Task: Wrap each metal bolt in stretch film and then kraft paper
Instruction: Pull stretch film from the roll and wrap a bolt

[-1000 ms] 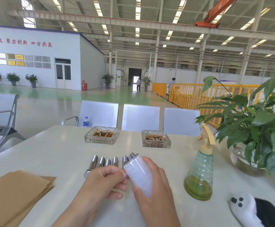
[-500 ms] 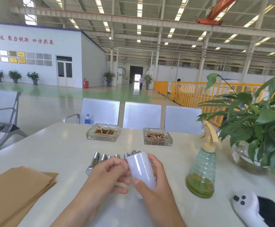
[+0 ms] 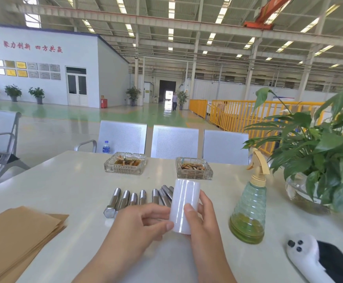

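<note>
A white roll of stretch film (image 3: 183, 205) stands nearly upright above the table, held by my right hand (image 3: 197, 217), whose thumb and fingers curl round its lower part. My left hand (image 3: 144, 223) touches the roll's left side with its fingertips; whether it pinches the film edge is unclear. Several metal bolts (image 3: 125, 200) lie side by side on the white table (image 3: 74, 186) just behind my hands; some are partly hidden by the roll. A stack of kraft paper sheets (image 3: 17, 235) lies at the near left.
Two glass ashtrays (image 3: 125, 165) (image 3: 194, 170) sit at the back. A green spray bottle (image 3: 249, 211) stands right of the roll, with a potted plant (image 3: 319, 152) beyond it. A white and black device (image 3: 317, 260) lies at the near right. Metal chairs (image 3: 174, 140) line the far edge.
The roll has been turned from tilted to nearly upright and raised a little. Both hands stay on it.
</note>
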